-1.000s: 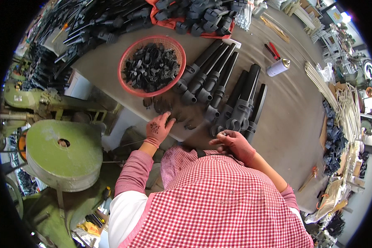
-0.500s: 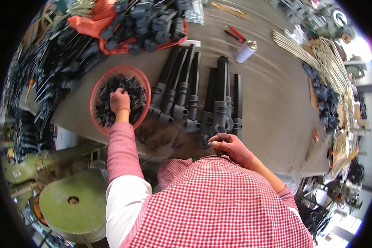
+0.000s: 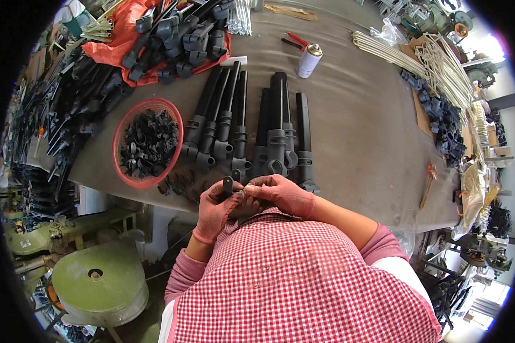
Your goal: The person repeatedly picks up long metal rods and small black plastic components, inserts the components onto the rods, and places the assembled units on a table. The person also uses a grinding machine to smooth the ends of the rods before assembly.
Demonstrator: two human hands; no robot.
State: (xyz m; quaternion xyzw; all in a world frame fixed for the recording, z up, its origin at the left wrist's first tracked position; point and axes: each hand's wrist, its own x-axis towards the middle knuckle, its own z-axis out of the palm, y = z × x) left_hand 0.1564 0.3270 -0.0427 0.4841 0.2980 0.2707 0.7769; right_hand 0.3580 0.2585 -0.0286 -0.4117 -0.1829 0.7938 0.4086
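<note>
Both gloved hands meet at the table's front edge, close to my apron. My left hand [image 3: 214, 211] is closed around a small black U-shaped clip [image 3: 228, 184], its rounded ends with a hole sticking up. The fingertips of my right hand [image 3: 283, 194] are pinched together right beside the clip; what they hold is too small to make out. To the left stands a red mesh basket [image 3: 181, 137] filled with small black plastic parts [image 3: 149, 143]. Several more loose black parts [image 3: 180, 186] lie between basket and hands. Beyond the hands, black tubes with collar fittings [image 3: 225, 117] lie in two groups.
A spray can [image 3: 309, 61] stands by red-handled pliers [image 3: 296, 40] farther back. Black fittings pile on an orange sheet [image 3: 106, 50] at the far left. Pale rods [image 3: 383, 54] and dark fittings [image 3: 440, 120] line the right side. A green machine [image 3: 100, 286] stands at lower left.
My left hand has left the basket and come back to my right hand, now with a black clip in it. My right hand has shifted left in the picture.
</note>
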